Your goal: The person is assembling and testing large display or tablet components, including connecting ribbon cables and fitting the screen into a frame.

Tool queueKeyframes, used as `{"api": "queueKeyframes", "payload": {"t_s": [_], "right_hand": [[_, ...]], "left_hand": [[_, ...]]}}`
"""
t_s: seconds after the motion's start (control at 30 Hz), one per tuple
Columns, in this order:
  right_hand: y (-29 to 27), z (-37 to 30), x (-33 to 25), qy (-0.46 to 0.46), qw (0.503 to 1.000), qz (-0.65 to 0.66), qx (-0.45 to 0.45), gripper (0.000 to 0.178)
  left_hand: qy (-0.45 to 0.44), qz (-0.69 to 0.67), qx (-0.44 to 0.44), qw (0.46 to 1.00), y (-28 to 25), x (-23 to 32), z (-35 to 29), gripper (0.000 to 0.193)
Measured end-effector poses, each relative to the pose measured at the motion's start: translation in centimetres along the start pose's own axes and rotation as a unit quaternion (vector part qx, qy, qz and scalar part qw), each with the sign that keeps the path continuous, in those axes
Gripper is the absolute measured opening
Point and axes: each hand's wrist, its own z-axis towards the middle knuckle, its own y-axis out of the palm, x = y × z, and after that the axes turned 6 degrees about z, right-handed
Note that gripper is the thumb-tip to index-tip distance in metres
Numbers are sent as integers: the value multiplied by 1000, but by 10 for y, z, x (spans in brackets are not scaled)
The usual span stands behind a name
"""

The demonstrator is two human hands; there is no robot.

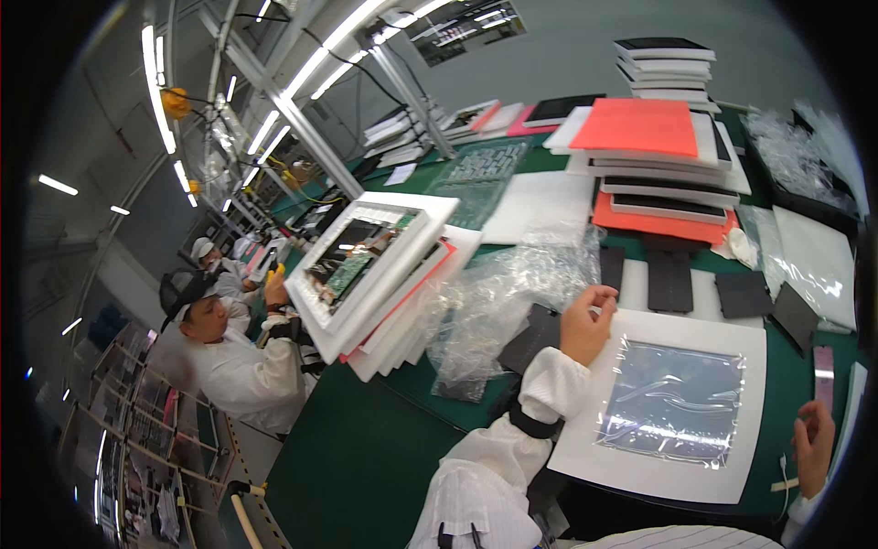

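Observation:
A screen panel under clear, creased plastic film (677, 403) sits within a white foam frame (594, 462) on the table in front of me. At its upper left corner is my left hand (586, 328), fingers loosely bent and slightly apart, with nothing visible between them. My right hand (813, 448) hovers off the frame's right side, its fingers half curled and apart, with no object seen in them. Just above it lies a narrow purplish strip (824, 377). Behind the frame are several dark flat plates (670, 280) on a white foam sheet.
Crumpled clear bubble wrap (512, 288) lies left of my left hand. Beyond it, a stack of foam trays (366, 274) holds an exposed circuit board. Tall stacks of panels with orange foam sheets (634, 128) stand at the back. A co-worker (238, 366) is at the left.

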Motion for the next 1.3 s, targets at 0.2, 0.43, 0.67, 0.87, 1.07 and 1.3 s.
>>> {"api": "queueKeyframes", "payload": {"t_s": [0.2,0.43,0.67,0.87,1.07,1.3], "right_hand": [[16,36,-81,-165,920,299,190,10],[15,40,-97,-289,777,437,349,13],[32,24,-131,-315,693,538,362,17],[46,-5,-150,-367,668,560,323,17],[52,-38,-163,-264,580,763,109,18],[74,-35,-134,-219,796,542,155,16]], "left_hand": [[-16,-3,-6,1000,-33,-16,3,15],[102,-35,-23,994,-26,54,-32,20],[-35,-157,-500,851,51,122,-190,49],[-103,-436,-537,715,115,98,-214,74],[25,-370,-566,736,112,97,-216,62],[258,120,-380,880,72,101,-207,39]]}}
